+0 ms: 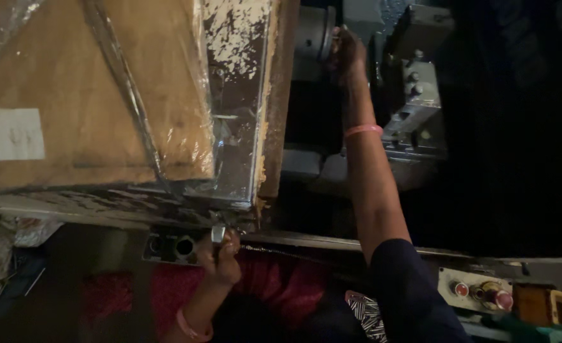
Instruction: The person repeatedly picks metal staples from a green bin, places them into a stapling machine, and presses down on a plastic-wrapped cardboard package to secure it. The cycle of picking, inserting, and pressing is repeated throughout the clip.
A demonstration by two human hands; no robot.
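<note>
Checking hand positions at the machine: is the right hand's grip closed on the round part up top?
Cannot tell. The right hand rests against the round metal part, but its fingers are too dark to see.

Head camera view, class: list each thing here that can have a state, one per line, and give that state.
Right hand: arm stretched out, fingers on the grey round machine part.
Left hand: closed around a small metal handle.
Cardboard box: shut, wrapped in clear plastic film.
Metal panel: paint flaking, worn.
Red buttons: whether pressed cannot be told.
Pink bangle: on the right wrist.
</note>
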